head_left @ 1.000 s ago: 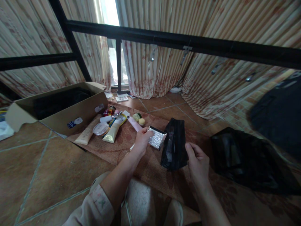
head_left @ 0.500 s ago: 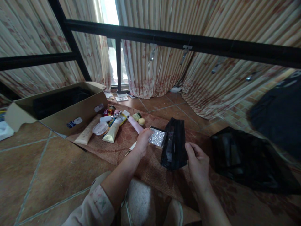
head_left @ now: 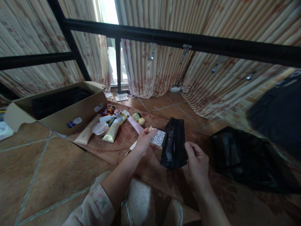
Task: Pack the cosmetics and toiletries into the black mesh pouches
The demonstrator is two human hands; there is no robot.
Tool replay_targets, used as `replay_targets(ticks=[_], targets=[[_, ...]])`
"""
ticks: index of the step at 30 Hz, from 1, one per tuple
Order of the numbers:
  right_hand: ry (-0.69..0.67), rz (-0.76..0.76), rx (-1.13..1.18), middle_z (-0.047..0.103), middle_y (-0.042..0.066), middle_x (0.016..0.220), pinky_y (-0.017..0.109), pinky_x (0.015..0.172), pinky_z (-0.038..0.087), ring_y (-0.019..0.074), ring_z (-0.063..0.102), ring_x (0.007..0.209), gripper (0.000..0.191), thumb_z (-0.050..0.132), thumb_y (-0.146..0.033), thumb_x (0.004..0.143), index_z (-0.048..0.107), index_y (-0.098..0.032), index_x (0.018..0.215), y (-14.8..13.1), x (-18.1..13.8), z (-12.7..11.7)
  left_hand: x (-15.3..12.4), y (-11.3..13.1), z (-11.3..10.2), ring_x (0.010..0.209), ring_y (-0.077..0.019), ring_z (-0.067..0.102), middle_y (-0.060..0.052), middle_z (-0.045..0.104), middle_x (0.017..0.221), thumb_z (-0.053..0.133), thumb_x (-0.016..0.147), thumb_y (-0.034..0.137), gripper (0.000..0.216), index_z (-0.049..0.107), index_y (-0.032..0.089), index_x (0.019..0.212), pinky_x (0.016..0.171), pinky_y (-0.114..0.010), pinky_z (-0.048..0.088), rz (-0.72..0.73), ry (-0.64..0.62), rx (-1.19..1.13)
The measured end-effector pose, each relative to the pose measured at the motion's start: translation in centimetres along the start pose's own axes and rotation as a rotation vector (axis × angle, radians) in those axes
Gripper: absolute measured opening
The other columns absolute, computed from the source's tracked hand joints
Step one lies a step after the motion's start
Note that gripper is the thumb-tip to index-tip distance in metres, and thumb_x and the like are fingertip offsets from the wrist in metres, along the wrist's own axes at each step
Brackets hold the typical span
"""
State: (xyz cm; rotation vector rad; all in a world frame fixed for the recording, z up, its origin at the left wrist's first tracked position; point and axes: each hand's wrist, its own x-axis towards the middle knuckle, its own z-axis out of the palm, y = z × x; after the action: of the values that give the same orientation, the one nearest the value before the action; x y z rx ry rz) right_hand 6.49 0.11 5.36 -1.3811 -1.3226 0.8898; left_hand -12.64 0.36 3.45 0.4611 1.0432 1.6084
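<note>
My left hand [head_left: 144, 142] pinches a flat case with a silver glitter face [head_left: 158, 137], its right edge against the side of a black mesh pouch [head_left: 174, 144]. My right hand [head_left: 197, 160] grips the pouch at its lower right side and holds it upright above a brown woven mat [head_left: 131, 150]. Whether the case has entered the pouch I cannot tell.
On the mat's left lie cosmetic tubes [head_left: 113, 130], a clear round jar [head_left: 100, 128] and small pots [head_left: 138, 118]. An open cardboard box [head_left: 58, 106] stands at the left. A black bag [head_left: 244, 160] lies right. A black metal frame [head_left: 164, 37] and curtains stand behind.
My left hand has carried the glitter case to the right, from clear of the pouch to touching its side. The right hand and pouch have barely moved.
</note>
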Motion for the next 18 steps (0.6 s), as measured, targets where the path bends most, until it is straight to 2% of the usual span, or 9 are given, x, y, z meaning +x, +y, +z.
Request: replay_targets(ticks=[18], targets=[[-0.004, -0.001, -0.009, 0.071, 0.005, 0.078, 0.028, 0.064, 0.046, 0.0192, 0.063, 0.071, 0.044, 0.062, -0.056, 0.076, 0.071, -0.015, 0.089, 0.02, 0.03, 0.13, -0.03, -0.13, 0.0, 0.055, -0.0094, 0.051, 0.003, 0.06, 0.062, 0.082, 0.055, 0.036, 0.036, 0.06, 0.015, 0.075, 0.057, -0.023, 0.04, 0.144, -0.009, 0.079]])
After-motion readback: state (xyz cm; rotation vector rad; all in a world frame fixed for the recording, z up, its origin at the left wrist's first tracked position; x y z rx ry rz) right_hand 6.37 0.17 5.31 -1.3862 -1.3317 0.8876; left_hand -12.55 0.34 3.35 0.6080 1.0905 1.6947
